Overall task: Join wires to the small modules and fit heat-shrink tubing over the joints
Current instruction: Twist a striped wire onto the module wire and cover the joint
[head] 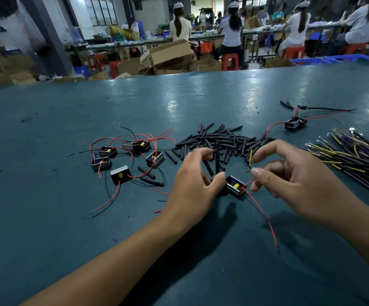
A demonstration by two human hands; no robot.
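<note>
The left hand (pixel 197 173) pinched the module (pixel 235 187); the right hand (pixel 289 171) pinched a yellow wire (pixel 251 156) beside it; twisting bare ends tightly seemed wise.

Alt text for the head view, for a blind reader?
A person's left hand holds a small black module on a teal table while the right hand pinches a yellow wire; black heat-shrink tubes lie beyond.
</note>
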